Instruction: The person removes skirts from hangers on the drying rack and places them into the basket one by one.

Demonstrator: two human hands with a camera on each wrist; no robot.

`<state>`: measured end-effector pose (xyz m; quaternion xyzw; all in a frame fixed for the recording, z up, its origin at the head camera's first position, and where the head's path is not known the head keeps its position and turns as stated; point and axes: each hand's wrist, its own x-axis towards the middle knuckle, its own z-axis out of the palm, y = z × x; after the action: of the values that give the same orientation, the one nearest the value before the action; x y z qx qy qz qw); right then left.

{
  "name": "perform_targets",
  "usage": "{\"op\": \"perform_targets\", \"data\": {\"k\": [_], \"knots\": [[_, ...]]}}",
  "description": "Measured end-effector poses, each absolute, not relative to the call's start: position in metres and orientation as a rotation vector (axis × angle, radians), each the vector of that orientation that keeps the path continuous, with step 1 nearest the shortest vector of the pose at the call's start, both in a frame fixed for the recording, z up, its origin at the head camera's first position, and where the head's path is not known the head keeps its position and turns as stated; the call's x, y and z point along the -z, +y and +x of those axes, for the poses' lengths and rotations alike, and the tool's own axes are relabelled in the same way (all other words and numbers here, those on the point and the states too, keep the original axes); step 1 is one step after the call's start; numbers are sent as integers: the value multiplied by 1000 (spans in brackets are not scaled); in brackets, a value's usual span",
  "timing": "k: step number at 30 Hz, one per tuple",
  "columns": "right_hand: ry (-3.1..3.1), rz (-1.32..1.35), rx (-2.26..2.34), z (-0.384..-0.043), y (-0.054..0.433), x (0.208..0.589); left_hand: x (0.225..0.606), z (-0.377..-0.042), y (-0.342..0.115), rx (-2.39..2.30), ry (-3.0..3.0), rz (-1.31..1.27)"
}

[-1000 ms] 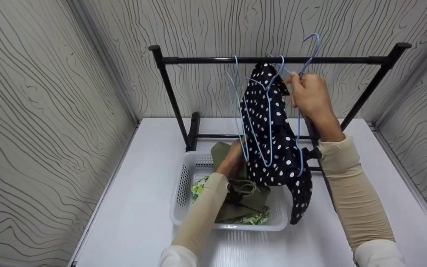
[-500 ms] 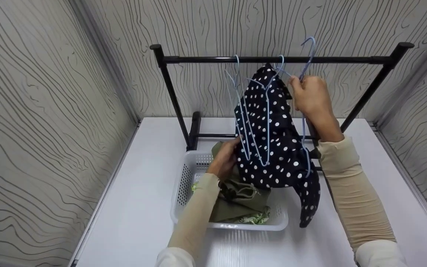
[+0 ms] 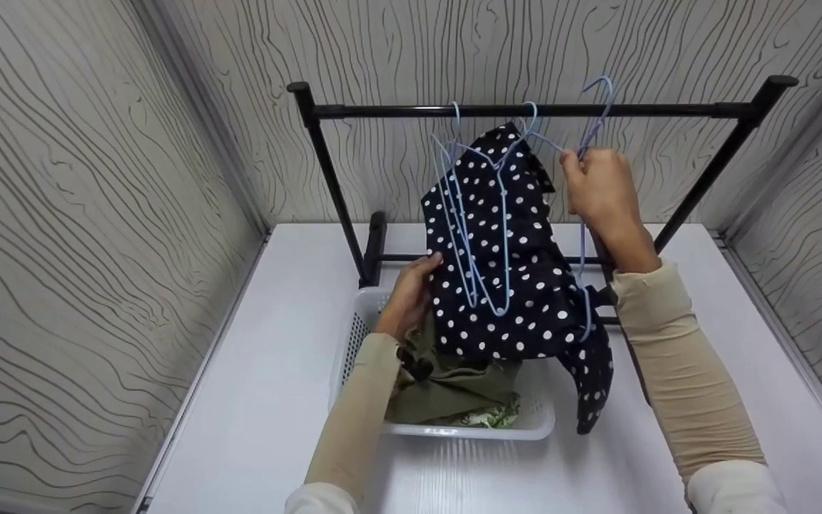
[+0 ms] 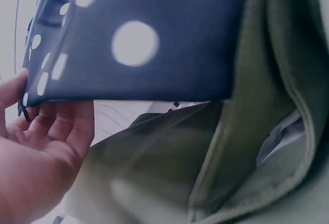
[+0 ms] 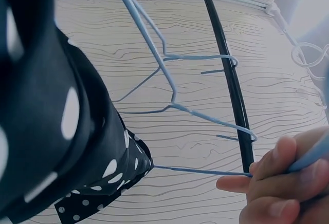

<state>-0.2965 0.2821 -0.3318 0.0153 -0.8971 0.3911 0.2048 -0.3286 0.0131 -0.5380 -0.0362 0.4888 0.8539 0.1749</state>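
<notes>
A navy polka-dot shirt (image 3: 539,303) hangs below the rack's rail in the head view, a narrow sleeve-like end drooping at lower right. My right hand (image 3: 604,189) grips a light blue wire hanger (image 3: 606,107) near its neck. One arm of that hanger reaches left into the shirt's top; the other slopes down along the shirt's right side. At the shirt's left edge is my left hand (image 3: 409,296). The left wrist view shows its thumb and fingers pinching the cloth (image 4: 175,54) edge. Part of the held hanger is hidden by fabric.
Two more blue hangers (image 3: 457,118) hang from the black rack (image 3: 382,111), in front of the shirt. Underneath, a white perforated basket (image 3: 468,432) contains olive green cloth (image 3: 447,403) and green patterned fabric (image 3: 500,416). Wood-grain panels (image 3: 97,250) enclose the white table (image 3: 240,400).
My left hand has come up from the basket and moved left, drawing the shirt's left edge outward. The hanging hanger in front has slid slightly left. My right hand has stayed nearly in place.
</notes>
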Motion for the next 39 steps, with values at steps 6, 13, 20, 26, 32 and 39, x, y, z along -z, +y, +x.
{"op": "perform_targets", "data": {"k": [6, 13, 20, 26, 32, 39], "knots": [[-2514, 55, -1112, -297, 279, 336, 537, -326, 0, -2440, 1398, -75], [-2503, 87, -1112, -299, 279, 343, 537, -324, -10, -2424, 1517, -82], [-2509, 68, -1165, -298, 278, 349, 535, -323, -20, -2470, 1540, -88], [-2517, 71, -1211, -291, 274, 346, 535, -322, -25, -2491, 1559, -83], [-2530, 79, -1209, -299, 281, 358, 534, -321, -28, -2515, 1580, -82], [-2544, 77, -1214, -300, 286, 364, 534, -319, -33, -2513, 1604, -40]]}}
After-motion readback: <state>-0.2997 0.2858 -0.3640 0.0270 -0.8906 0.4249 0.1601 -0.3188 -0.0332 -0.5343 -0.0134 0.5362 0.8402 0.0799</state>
